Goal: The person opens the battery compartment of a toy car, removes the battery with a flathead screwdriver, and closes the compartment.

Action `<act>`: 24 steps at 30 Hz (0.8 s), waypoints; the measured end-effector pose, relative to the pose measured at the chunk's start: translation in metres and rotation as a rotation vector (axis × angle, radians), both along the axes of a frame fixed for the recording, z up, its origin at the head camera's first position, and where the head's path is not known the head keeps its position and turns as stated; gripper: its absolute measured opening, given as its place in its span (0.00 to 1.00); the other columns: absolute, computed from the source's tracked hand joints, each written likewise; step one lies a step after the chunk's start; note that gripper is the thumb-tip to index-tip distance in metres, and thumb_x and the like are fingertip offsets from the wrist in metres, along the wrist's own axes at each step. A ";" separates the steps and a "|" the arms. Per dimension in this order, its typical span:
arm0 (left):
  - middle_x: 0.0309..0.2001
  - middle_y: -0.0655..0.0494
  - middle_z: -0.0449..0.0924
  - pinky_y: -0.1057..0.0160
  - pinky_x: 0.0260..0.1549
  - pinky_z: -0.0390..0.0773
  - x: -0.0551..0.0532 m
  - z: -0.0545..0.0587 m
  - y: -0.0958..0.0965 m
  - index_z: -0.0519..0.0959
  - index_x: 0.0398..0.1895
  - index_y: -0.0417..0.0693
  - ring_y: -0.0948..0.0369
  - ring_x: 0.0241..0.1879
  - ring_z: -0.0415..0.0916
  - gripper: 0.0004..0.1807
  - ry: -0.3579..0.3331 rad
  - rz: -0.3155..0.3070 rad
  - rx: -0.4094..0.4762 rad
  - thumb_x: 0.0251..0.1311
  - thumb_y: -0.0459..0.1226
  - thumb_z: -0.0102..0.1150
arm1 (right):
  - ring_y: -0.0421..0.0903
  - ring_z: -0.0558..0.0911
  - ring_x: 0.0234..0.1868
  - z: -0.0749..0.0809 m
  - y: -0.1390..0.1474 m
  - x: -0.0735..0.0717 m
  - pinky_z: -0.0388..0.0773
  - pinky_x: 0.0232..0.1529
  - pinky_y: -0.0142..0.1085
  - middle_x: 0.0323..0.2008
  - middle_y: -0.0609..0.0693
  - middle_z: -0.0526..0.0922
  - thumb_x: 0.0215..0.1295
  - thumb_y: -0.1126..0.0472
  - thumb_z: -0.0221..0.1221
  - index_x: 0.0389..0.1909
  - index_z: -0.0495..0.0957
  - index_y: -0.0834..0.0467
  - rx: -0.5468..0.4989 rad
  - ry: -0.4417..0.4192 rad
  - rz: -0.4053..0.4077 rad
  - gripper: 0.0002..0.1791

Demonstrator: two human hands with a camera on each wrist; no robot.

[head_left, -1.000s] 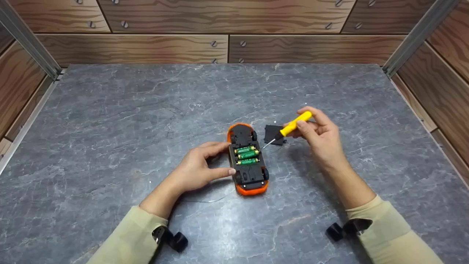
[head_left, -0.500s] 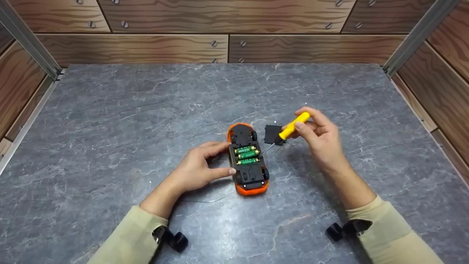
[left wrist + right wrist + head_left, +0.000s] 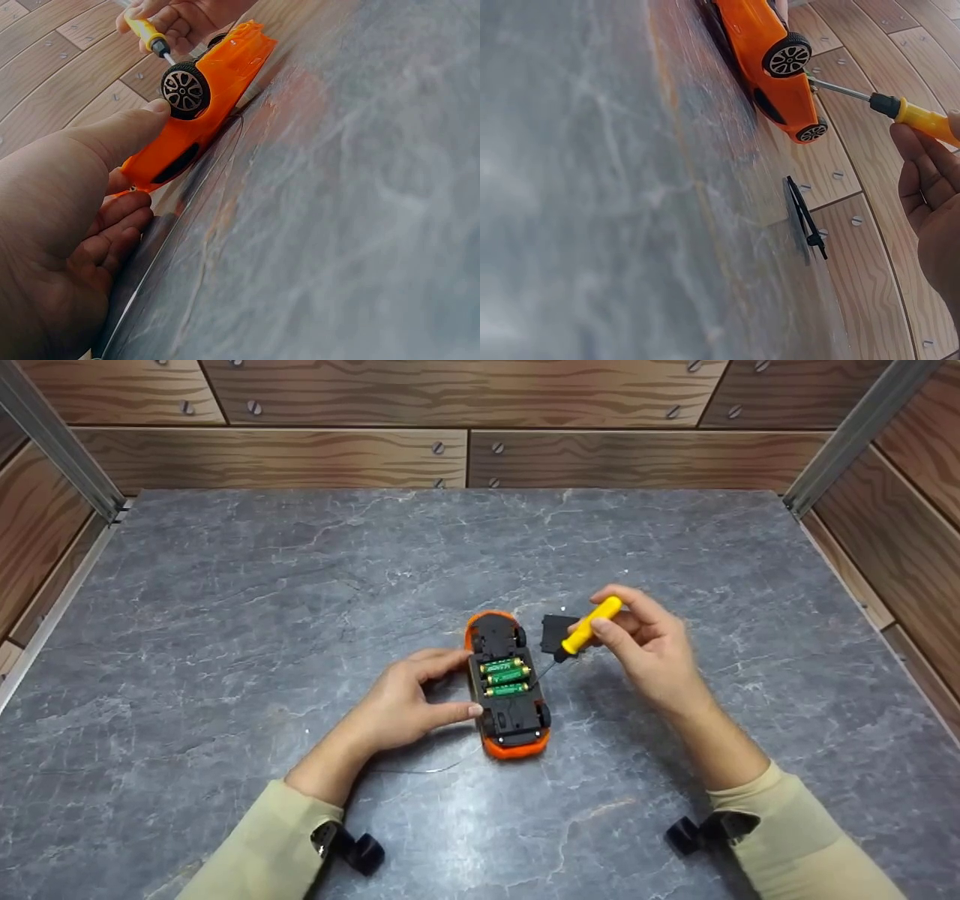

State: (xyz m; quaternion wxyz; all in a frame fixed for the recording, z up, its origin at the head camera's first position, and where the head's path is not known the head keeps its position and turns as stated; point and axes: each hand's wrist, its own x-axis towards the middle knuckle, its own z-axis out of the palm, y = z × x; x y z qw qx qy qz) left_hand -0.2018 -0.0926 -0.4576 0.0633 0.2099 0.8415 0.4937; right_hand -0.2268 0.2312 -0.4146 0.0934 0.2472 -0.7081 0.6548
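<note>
An orange toy car (image 3: 517, 750) lies upside down on the table, its black underside facing up. Three green batteries (image 3: 508, 675) sit in its uncovered battery compartment. My left hand (image 3: 409, 701) grips the car's left side between thumb and fingers; the left wrist view shows the thumb by a wheel (image 3: 185, 90). In my right hand (image 3: 652, 652) is a screwdriver (image 3: 592, 625) with a yellow handle, pinched between thumb and fingers. Its metal shaft (image 3: 844, 88) slants down to the right ends of the batteries. Whether the tip touches a battery I cannot tell.
A black battery cover (image 3: 556, 631) lies on the table right of the car, partly behind the screwdriver. A tiny white speck, perhaps a screw (image 3: 563, 608), lies just beyond it. A thin wire (image 3: 427, 771) runs over the table near the left wrist. Wood-patterned panels (image 3: 337, 457) border the table.
The screwdriver and my right hand have shifted slightly left and toward me, and the tip has moved along the battery ends to the nearest battery. The left hand and car stay put.
</note>
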 end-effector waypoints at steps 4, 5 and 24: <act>0.70 0.55 0.77 0.50 0.74 0.65 0.001 0.000 0.000 0.76 0.75 0.54 0.55 0.70 0.71 0.44 0.002 -0.001 -0.001 0.55 0.52 0.81 | 0.51 0.91 0.41 0.000 0.000 0.000 0.88 0.46 0.39 0.41 0.73 0.87 0.75 0.76 0.58 0.57 0.76 0.75 0.005 0.002 0.009 0.13; 0.70 0.55 0.77 0.50 0.74 0.65 0.001 0.000 -0.001 0.76 0.75 0.54 0.55 0.70 0.71 0.43 0.003 -0.002 -0.001 0.55 0.52 0.81 | 0.51 0.91 0.41 0.000 -0.001 0.001 0.88 0.46 0.40 0.41 0.73 0.87 0.74 0.76 0.58 0.57 0.76 0.75 0.005 0.002 0.011 0.13; 0.71 0.55 0.75 0.48 0.74 0.65 0.001 0.001 0.001 0.75 0.75 0.57 0.54 0.71 0.70 0.44 -0.035 0.014 -0.004 0.54 0.52 0.82 | 0.45 0.91 0.41 0.017 -0.015 0.017 0.88 0.41 0.34 0.42 0.58 0.92 0.70 0.77 0.62 0.57 0.80 0.66 0.286 0.209 -0.033 0.16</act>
